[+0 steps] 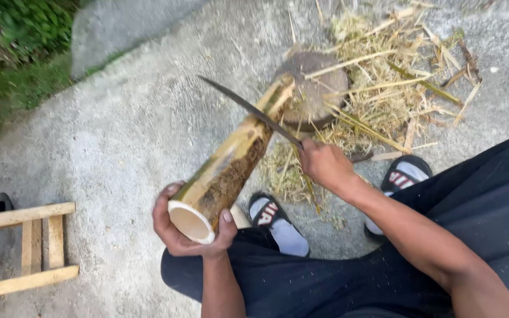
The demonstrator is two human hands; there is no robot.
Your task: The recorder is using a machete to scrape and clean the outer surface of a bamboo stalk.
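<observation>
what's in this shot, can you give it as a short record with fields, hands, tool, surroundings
left hand: left hand grips the open near end of a thick hollow green-brown bamboo section
right hand: right hand holds a long dark curved blade against the bamboo's upper side
bamboo far end: rests on a round wooden chopping block
around: pale bamboo shavings, concrete ground, wooden frame at left

Bright, even daylight; soft shadows; perhaps slight motion blur throughout.

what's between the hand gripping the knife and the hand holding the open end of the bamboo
In the head view, between the right hand and the left hand lie the green-brown bamboo tube itself and a grey-socked foot in a black slide sandal on the concrete.
</observation>
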